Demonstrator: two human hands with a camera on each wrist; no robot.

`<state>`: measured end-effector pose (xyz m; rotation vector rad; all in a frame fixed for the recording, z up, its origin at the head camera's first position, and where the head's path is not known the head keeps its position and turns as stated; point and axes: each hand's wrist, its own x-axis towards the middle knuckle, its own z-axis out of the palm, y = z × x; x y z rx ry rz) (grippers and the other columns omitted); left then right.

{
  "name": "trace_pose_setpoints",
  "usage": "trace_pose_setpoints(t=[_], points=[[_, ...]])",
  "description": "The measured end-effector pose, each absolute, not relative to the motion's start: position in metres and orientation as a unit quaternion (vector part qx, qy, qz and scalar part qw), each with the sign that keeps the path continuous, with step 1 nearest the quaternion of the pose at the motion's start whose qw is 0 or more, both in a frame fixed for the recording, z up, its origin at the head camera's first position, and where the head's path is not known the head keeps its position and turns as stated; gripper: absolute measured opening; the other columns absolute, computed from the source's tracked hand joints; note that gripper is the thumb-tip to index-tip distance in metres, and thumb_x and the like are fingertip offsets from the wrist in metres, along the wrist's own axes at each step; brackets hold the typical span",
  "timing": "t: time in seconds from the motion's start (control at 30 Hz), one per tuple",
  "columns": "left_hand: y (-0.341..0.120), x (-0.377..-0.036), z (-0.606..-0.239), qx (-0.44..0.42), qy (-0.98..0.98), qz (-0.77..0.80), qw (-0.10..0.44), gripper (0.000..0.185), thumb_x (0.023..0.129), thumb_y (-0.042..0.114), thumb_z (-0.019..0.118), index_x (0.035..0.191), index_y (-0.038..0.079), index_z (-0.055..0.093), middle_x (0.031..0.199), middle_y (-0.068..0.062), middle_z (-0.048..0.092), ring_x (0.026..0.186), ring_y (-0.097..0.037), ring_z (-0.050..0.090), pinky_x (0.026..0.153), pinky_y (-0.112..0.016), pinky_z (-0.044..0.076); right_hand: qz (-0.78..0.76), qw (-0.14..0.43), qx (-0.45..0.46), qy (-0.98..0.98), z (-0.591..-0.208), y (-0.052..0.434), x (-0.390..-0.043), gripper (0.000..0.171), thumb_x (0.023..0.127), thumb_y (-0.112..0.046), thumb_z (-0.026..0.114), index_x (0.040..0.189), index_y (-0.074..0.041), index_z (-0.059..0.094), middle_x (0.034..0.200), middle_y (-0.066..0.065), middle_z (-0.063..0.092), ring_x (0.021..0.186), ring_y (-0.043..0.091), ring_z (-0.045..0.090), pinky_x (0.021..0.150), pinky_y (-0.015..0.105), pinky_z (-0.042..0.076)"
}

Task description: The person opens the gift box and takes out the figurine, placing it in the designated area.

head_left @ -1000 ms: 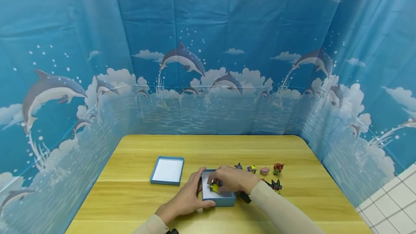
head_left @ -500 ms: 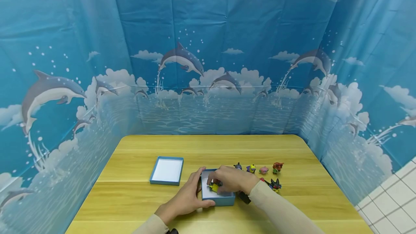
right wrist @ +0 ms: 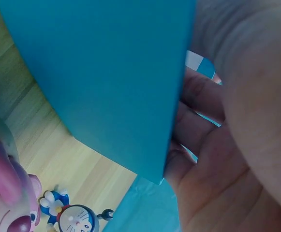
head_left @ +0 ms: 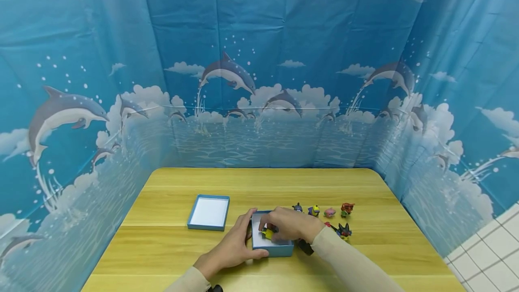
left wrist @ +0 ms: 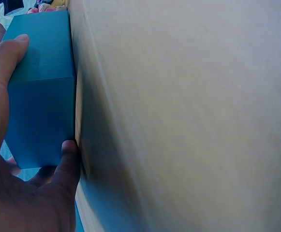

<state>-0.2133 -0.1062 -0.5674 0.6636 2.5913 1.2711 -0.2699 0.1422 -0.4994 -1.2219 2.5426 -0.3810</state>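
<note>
A blue open box (head_left: 279,251) with a white inside stands on the table. My left hand (head_left: 231,247) holds it at its left side, thumb against the front wall and fingers along the side and far corner; the left wrist view shows the thumb on the blue wall (left wrist: 41,121). My right hand (head_left: 289,222) reaches into the box from above and pinches a small yellow and black toy figure (head_left: 267,233) low over the white bottom. The figure is partly covered by the fingers. In the right wrist view the box wall hides the fingertips.
A blue lid (head_left: 207,227), white inside up, lies left of the box. Several toy figures stand to the right, among them a pink one (head_left: 330,212), a reddish-brown one (head_left: 347,208), a black-eared one (head_left: 344,230) and a blue-and-white cat figure (right wrist: 76,220).
</note>
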Motion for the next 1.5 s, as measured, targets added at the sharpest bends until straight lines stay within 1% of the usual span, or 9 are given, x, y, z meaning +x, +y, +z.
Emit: trace_pose_setpoints(t=[0.23,0.47,0.63,0.8,0.9,1.07,1.2,1.33,1.5], points=[[-0.106,-0.213,-0.567,0.224,0.871,0.427,0.091,0.125,0.099,0.064,0.09,0.189,0.023,0.013,0.189,-0.015,0.033,0.167,-0.035,0.049,0.13,-0.065,0.049,-0.141,0.142,-0.426,0.883,-0.502,0.144,-0.27,0.037,0.101,-0.012,0.094,0.135,-0.022,0.083,0.113,-0.006,0.084,0.098,-0.001,0.074,0.087,0.022,0.064],[-0.106,-0.213,-0.568,0.223,0.871,0.427,0.091,0.125,0.1,0.063,0.09,0.189,0.024,0.012,0.189,-0.015,0.033,0.167,-0.035,0.049,0.129,-0.066,0.049,-0.152,0.139,-0.436,0.876,-0.505,0.146,-0.27,0.034,0.102,-0.011,0.092,0.133,-0.021,0.081,0.109,-0.006,0.082,0.09,-0.003,0.07,0.081,0.021,0.06],[-0.106,-0.212,-0.568,0.22,0.871,0.429,0.091,0.124,0.099,0.063,0.09,0.189,0.028,0.012,0.189,-0.015,0.033,0.168,-0.035,0.048,0.13,-0.066,0.049,-0.155,0.142,-0.432,0.877,-0.506,0.147,-0.269,0.033,0.103,-0.012,0.092,0.132,-0.021,0.079,0.106,-0.007,0.08,0.086,-0.003,0.067,0.078,0.021,0.058],[-0.106,-0.211,-0.568,0.219,0.873,0.427,0.091,0.125,0.099,0.065,0.09,0.189,0.025,0.013,0.188,-0.016,0.034,0.167,-0.036,0.049,0.13,-0.066,0.049,-0.159,0.143,-0.428,0.878,-0.504,0.147,-0.267,0.035,0.102,-0.012,0.093,0.132,-0.022,0.078,0.106,-0.009,0.078,0.087,-0.002,0.067,0.078,0.022,0.058],[-0.106,-0.211,-0.568,0.219,0.873,0.427,0.091,0.126,0.099,0.065,0.09,0.189,0.023,0.013,0.188,-0.017,0.034,0.167,-0.036,0.05,0.13,-0.066,0.049,-0.163,0.145,-0.422,0.88,-0.503,0.147,-0.267,0.036,0.103,-0.014,0.092,0.135,-0.023,0.077,0.108,-0.011,0.076,0.09,-0.001,0.067,0.08,0.022,0.058],[-0.106,-0.212,-0.569,0.218,0.874,0.425,0.087,0.125,0.099,0.065,0.09,0.189,0.028,0.011,0.189,-0.016,0.032,0.167,-0.037,0.05,0.129,-0.066,0.049,-0.164,0.14,-0.42,0.881,-0.501,0.147,-0.267,0.038,0.104,-0.014,0.091,0.138,-0.025,0.076,0.114,-0.011,0.077,0.095,0.0,0.068,0.084,0.024,0.059],[-0.106,-0.212,-0.569,0.217,0.877,0.42,0.086,0.126,0.099,0.064,0.09,0.189,0.027,0.011,0.189,-0.015,0.032,0.167,-0.036,0.05,0.129,-0.066,0.05,-0.164,0.135,-0.421,0.882,-0.5,0.148,-0.266,0.039,0.105,-0.014,0.09,0.139,-0.025,0.075,0.124,-0.009,0.079,0.105,-0.001,0.071,0.091,0.026,0.063],[-0.106,-0.213,-0.568,0.217,0.877,0.419,0.086,0.127,0.098,0.065,0.09,0.189,0.024,0.012,0.189,-0.015,0.032,0.167,-0.036,0.05,0.13,-0.067,0.049,-0.169,0.131,-0.423,0.88,-0.497,0.15,-0.265,0.038,0.106,-0.013,0.089,0.14,-0.023,0.075,0.135,-0.006,0.081,0.116,0.002,0.075,0.099,0.028,0.066],[-0.105,-0.213,-0.569,0.218,0.876,0.421,0.085,0.127,0.098,0.066,0.09,0.189,0.027,0.011,0.189,-0.016,0.032,0.169,-0.037,0.048,0.131,-0.067,0.047,-0.177,0.124,-0.431,0.876,-0.496,0.153,-0.263,0.039,0.106,-0.01,0.088,0.142,-0.018,0.074,0.139,-0.003,0.081,0.119,0.006,0.077,0.1,0.029,0.066]])
